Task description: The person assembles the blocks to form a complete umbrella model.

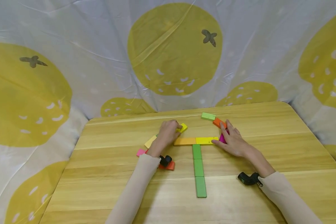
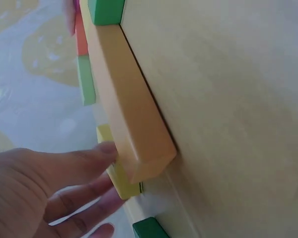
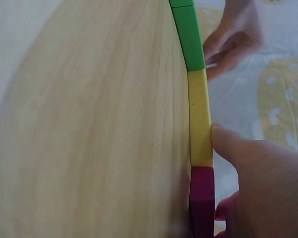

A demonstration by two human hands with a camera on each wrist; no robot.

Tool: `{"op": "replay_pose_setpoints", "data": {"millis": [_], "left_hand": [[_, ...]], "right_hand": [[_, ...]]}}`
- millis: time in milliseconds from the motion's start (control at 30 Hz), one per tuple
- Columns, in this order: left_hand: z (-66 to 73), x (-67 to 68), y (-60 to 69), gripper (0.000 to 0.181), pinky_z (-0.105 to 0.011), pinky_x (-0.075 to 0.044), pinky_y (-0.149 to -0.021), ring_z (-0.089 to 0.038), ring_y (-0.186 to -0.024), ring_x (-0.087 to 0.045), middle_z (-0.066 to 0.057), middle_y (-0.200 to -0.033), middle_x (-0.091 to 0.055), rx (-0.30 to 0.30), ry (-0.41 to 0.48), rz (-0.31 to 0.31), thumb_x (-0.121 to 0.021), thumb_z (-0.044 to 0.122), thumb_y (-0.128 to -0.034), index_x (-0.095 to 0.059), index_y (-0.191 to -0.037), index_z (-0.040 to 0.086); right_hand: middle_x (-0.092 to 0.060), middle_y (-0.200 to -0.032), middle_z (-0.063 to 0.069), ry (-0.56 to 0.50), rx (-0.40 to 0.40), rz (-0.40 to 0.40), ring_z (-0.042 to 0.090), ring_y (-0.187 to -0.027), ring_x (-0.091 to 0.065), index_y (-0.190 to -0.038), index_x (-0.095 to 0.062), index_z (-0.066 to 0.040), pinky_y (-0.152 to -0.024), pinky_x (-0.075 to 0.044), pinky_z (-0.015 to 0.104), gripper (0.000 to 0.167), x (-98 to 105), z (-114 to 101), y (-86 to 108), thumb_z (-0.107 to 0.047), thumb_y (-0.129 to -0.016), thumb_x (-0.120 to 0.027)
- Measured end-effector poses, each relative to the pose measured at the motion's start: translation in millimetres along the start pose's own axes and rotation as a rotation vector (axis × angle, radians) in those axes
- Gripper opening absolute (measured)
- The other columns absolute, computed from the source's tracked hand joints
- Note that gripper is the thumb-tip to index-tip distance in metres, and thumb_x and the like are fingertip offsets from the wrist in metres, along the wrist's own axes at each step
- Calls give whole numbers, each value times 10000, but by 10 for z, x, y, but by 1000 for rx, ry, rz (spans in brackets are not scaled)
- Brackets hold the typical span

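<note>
Left hand [image 1: 168, 132] pinches the small yellow block [image 1: 184, 127], right hand [image 1: 233, 142] spreads loosely, thumb against the long yellow block [image 1: 204, 141], magenta block [image 1: 221, 139] by its fingers! Arranging blocks seems the step in hand; the next move probably calls for gentle, precise placing. Beneath both hands, wood-grain worktop [image 1: 235, 202]; beyond them, a fruit-print sheet [image 1: 100, 40].

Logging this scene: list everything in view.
Column blocks: 3, green, table middle
Crossbar blocks: 2, orange and yellow, across column's far end
Pinched block: 1, yellow, behind crossbar
Right blocks: 3, light green, orange-red, magenta, back right
Left blocks: at least 4, green, cream, pink, red, left side, partly hidden
Table: 1, tan, underneath
Cloth: 1, pale, yellow-printed, behind
Wrist cameras: 2, black, at cuffs
Sleeves: 2, beige, on forearms
Left hand: 1, on pinched block
Right hand: 1, at crossbar's right end
</note>
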State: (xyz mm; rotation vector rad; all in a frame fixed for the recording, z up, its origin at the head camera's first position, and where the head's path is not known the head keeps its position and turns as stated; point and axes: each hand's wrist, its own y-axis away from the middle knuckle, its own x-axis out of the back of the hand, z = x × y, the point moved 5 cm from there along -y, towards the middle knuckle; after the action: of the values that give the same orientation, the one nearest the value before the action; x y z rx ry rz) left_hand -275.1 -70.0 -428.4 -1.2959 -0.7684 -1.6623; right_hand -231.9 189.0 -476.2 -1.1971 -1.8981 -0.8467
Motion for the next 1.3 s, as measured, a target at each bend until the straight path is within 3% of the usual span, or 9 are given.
{"op": "replay_pose_setpoints", "data": {"millis": [133, 267, 533, 900, 1100, 1300], "left_hand": [[30, -38, -162, 293, -425, -539, -986, -288, -1141, -706, -113, -1204, -754, -24, 20, -26, -793, 130, -919, -771, -1205, 73], [32, -60, -331, 301, -423, -541, -1020, -290, -1180, -688, -107, -1226, -747, -10, 55, -55, -780, 140, -932, -760, -1229, 89], [33, -82, -552, 329, -387, -547, -992, -276, -1199, -644, -96, -1240, -713, 16, 82, -99, -754, 177, -953, -731, -1279, 138], [20, -120, -633, 356, -368, -552, -898, -272, -1123, -647, -106, -1232, -701, 23, 128, -82, -738, 172, -964, -700, -1316, 140], [46, -130, -621, 412, -391, -516, -986, -279, -1199, -596, -113, -1305, -643, 14, 120, -134, -708, 184, -990, -645, -1395, 154], [70, -156, -586, 469, -397, -483, -1066, -271, -1296, -542, -105, -1415, -577, 14, 115, -180, -672, 170, -1014, -565, -1471, 150]], "right_hand": [[98, -1676, 364, 11, 2, -3, 610, -1536, -13, -1636, -37, 51, -1259, -9, 680, 1001, -6, -10, -2, -554, -1028, -551], [99, -1678, 360, 15, 6, -3, 603, -1539, -8, -1637, -30, 49, -1260, -4, 677, 1000, -17, -26, -16, -553, -1029, -548], [109, -1684, 345, 21, 2, -2, 584, -1550, -6, -1641, -22, 35, -1265, 5, 667, 1008, -29, -52, -34, -577, -1027, -535], [119, -1685, 342, 20, -2, -2, 584, -1550, -11, -1644, -17, 24, -1265, 5, 668, 1007, -17, -38, -26, -584, -1026, -530], [123, -1685, 340, -10, -20, -1, 592, -1546, -28, -1648, -16, 13, -1241, -26, 712, 996, 52, -47, -34, -583, -1032, -523], [76, -1711, 295, 21, -1, 26, 513, -1584, 2, -1652, -84, 7, -1228, -18, 739, 929, 162, -89, -132, -566, -1050, -498]]}}
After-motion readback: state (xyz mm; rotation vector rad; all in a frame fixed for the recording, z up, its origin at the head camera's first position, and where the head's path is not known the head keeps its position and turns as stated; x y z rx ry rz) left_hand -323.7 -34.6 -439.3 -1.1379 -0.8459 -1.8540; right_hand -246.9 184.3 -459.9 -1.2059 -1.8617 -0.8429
